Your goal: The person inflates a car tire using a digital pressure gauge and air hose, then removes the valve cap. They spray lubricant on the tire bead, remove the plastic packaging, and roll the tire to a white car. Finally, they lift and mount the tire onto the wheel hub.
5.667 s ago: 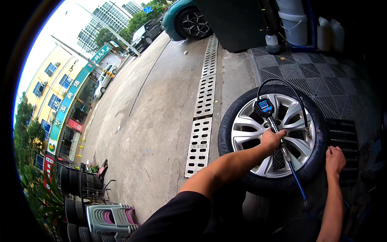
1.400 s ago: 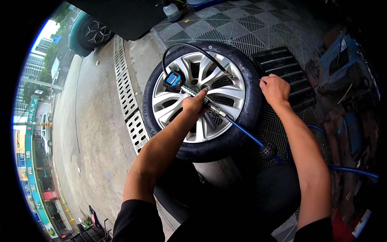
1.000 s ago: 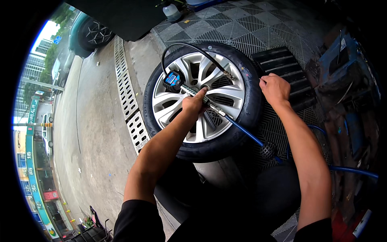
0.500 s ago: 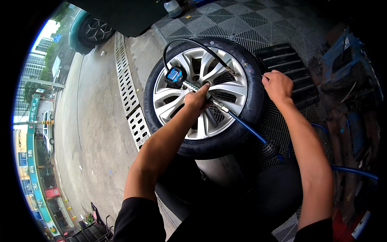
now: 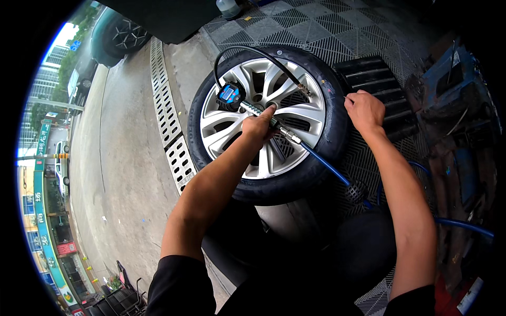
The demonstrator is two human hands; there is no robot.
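Note:
A car wheel with a silver multi-spoke rim (image 5: 298, 115) and a black tyre (image 5: 337, 113) lies face up in front of me. Over the rim, my left hand (image 5: 258, 125) grips a tyre inflator gun with a blue-and-black digital gauge (image 5: 230, 95). A black hose (image 5: 253, 48) arches from the gauge to a metal end near the rim's right edge. From the gun's other end, a blue air hose (image 5: 326, 164) crosses the tyre. My right hand (image 5: 366, 109) is closed at the tyre's right side; a tiny thing shows at its fingertips, too small to name.
A black ribbed mat (image 5: 377, 95) lies right of the wheel on grid floor tiles (image 5: 300, 23). A perforated drain cover (image 5: 166, 116) runs along the left, beside concrete. Cluttered, dark blue metal equipment (image 5: 448, 79) stands at right. A parked car's wheel (image 5: 124, 37) is at upper left.
The view has shifted slightly. Both hands keep nearly the same pose, the left on the inflator gun and the right beside the tyre.

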